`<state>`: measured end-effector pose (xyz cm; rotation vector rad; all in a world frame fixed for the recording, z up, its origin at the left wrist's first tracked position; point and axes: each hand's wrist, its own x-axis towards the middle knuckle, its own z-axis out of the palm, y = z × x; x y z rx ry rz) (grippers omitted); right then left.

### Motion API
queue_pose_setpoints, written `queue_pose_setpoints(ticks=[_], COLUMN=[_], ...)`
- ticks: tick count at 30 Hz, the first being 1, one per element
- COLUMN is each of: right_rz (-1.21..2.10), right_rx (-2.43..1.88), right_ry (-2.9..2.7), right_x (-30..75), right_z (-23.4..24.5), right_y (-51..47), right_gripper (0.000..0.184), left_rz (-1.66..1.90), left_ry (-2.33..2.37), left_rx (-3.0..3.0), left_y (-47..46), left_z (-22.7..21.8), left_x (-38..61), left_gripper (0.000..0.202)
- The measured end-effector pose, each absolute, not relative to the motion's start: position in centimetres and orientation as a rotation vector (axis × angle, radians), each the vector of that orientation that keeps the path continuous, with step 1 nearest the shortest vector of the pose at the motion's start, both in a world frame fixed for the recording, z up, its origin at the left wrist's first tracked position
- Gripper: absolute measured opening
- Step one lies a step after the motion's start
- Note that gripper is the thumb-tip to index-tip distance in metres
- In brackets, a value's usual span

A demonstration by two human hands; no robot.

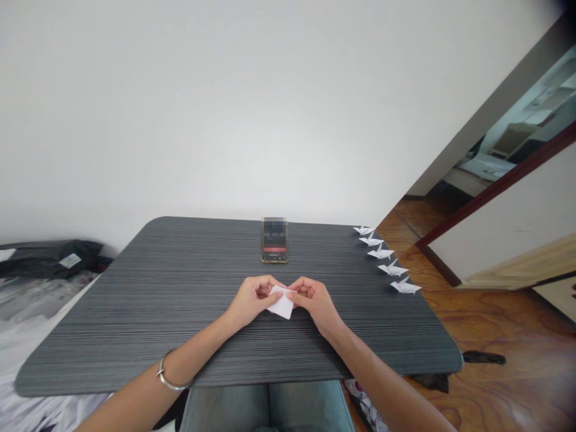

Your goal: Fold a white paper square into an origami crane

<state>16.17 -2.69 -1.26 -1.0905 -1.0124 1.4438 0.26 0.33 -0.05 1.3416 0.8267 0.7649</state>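
Between my two hands is a small folded square of white paper [282, 306], tilted with one corner pointing toward me. My left hand [252, 300] pinches its left side, thumb on top and fingers curled beneath. On the right side, my right hand [316, 305] grips the paper the same way, its thumb close to the left one. The fingers under the paper are partly hidden. Both hands are just above the dark table, near its middle. Several white folded paper cranes [380, 254] stand in a row along the table's right edge.
A phone [275, 241] lies on the dark wood-grain table [180, 264], beyond my hands near the wall [270, 108]. Dark bags and pale cloth [49, 288] are piled at the left. Wooden floor [508, 336] and a doorway are on the right.
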Motion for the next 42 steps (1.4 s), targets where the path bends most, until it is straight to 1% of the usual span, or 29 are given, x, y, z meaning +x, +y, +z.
queue_pose_setpoints(ticks=[8, 13, 18, 23, 33, 39, 42], right_rz=[1.473, 1.497, 1.461, 1.428, 1.414, 1.457, 1.499], right_rx=[-1.043, -1.0, -0.992, -0.992, -0.988, -0.965, -0.966], right_ry=[-0.95, -0.916, -0.939, -0.994, -0.979, -0.968, -0.925], right_x=[16.28, 16.65, 16.73, 16.54, 16.65, 16.87, 16.82], right_z=[-1.31, -1.64, -1.33, -1.1, -1.28, -1.26, -1.02], right_y=[-2.63, -2.56, -2.7, -2.77, -2.65, -2.75, -2.82], right_gripper=[0.014, 0.012, 0.011, 0.01, 0.008, 0.009, 0.016], left_rz=[0.806, 0.841, 0.839, 0.803, 0.851, 0.858, 0.867], left_ry=[0.77, 0.783, 0.782, 0.795, 0.812, 0.828, 0.855], left_rx=[1.279, 1.245, 1.301, 1.339, 1.43, 1.451, 1.487], left_y=[0.54, 0.61, 0.47, 0.3, 0.46, 0.63, 0.71], left_z=[-0.23, 0.24, 0.52, 0.08, 0.13, 0.2, 0.23], left_x=[0.16, -0.03, -0.15, -0.09, -0.23, -0.35, -0.42], left_gripper=[0.016, 0.017, 0.015, 0.018, 0.01, 0.01, 0.011])
